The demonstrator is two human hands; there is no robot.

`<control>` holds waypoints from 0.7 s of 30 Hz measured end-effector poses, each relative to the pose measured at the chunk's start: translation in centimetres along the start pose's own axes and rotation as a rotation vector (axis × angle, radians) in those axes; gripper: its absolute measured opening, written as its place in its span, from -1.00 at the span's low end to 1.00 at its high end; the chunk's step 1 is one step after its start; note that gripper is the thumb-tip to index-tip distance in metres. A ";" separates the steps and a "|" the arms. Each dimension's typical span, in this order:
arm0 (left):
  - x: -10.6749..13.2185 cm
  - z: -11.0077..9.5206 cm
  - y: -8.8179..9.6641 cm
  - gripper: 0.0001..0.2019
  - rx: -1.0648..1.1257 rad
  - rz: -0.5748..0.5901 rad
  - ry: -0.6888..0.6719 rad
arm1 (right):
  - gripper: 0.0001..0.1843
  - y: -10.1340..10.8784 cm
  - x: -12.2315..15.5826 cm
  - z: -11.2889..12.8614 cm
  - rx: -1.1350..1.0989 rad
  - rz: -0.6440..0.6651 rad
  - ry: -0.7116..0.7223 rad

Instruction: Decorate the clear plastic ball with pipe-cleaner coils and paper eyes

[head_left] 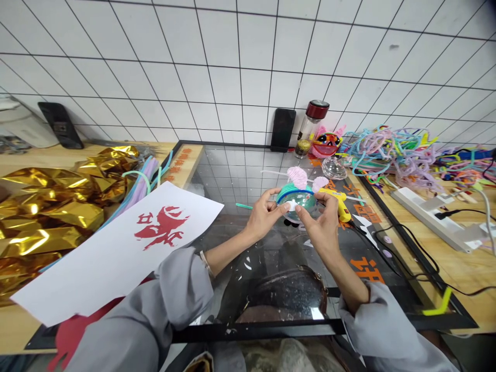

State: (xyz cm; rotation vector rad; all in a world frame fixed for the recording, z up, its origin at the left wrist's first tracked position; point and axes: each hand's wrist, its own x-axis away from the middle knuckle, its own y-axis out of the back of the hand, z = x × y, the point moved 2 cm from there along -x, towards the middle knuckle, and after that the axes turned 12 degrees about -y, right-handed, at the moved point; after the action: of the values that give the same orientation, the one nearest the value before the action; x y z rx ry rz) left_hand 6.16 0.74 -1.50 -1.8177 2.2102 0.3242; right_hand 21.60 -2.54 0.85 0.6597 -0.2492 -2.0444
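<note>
Above the glass tabletop, my left hand (267,211) and my right hand (322,214) grip a clear plastic dome (299,199) from both sides. Teal and blue pipe cleaners (287,192) cover its upper part. Two pink fuzzy ear-like pieces, a larger one (297,177) and a smaller one (320,183), show at its top. Both thumbs press on a small white piece (292,205) on the near face of the dome. A yellow glue gun (334,195) lies just behind my right hand, partly hidden by it. Dark and pale bits show beneath the dome.
White paper with a red print (194,205) covers the left side, beside gold foil (50,199). At the back stand a phone (282,129), a lidded glass bottle (309,132) and a pink figure (326,142). Tangled pipe cleaners (391,150), a power strip (436,219) and cables lie right.
</note>
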 end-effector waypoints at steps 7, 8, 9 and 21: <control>0.0 0.0 0.0 -0.44 0.019 -0.006 0.001 | -0.49 -0.1 0.0 0.0 0.020 0.011 -0.015; 0.0 0.1 0.0 -0.44 0.021 -0.007 0.004 | -0.49 -0.1 0.0 0.0 0.018 0.010 -0.011; 0.0 0.0 0.0 -0.45 0.023 -0.008 0.006 | -0.49 -0.1 0.0 0.0 0.017 0.007 -0.006; 0.4 -0.4 0.1 -0.45 0.069 -0.027 0.033 | -0.43 0.0 -0.1 -0.7 -0.101 0.048 -0.061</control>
State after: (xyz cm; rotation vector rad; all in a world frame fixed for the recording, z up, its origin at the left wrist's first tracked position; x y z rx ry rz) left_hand 6.01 0.25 -1.28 -1.8269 2.1887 0.2117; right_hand 22.03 -2.36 0.33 0.5255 -0.1937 -2.0185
